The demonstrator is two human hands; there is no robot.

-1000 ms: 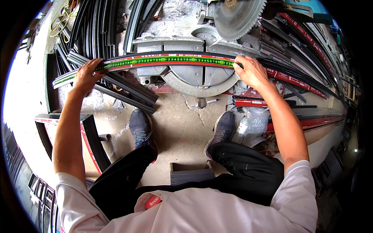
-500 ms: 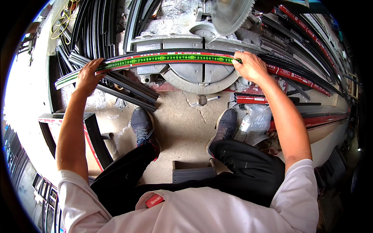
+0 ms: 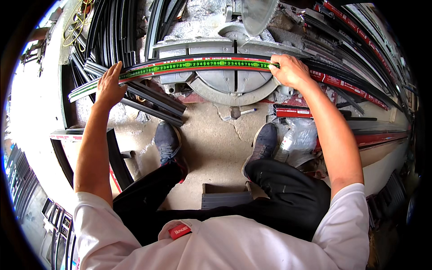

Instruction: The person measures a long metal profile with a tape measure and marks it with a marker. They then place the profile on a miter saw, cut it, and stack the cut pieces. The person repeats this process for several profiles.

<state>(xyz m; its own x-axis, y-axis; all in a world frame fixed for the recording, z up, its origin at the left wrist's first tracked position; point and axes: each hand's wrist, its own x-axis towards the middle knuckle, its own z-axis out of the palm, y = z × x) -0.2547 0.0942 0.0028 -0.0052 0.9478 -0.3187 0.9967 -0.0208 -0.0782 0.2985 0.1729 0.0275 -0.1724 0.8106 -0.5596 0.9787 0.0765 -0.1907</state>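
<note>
A bright green measuring tape (image 3: 202,64) lies stretched along a long dark profile with red film (image 3: 167,60), which spans the front of a mitre saw's grey table (image 3: 211,83). My right hand (image 3: 290,71) is closed at the tape's right part, thumb and fingers pinching it against the profile. At the other side, my left hand (image 3: 110,87) rests by the tape and profile with its fingers stretched out and lifted. Left of that hand the tape continues to the profile's pale end (image 3: 81,93). What lies under the left palm is hidden.
The toothed saw blade (image 3: 258,15) hangs above the table's far side. Dark profiles (image 3: 110,36) are stacked far left, and more with red film (image 3: 355,33) lie at right. Short grey profiles (image 3: 155,103) lie below my left hand. A marker (image 3: 248,111) and plastic wrap (image 3: 299,137) are on the floor.
My left hand has loosened, its fingers now straighter and raised where they were curled over the profile. The right hand keeps its pinch. The whole view has shifted slightly.
</note>
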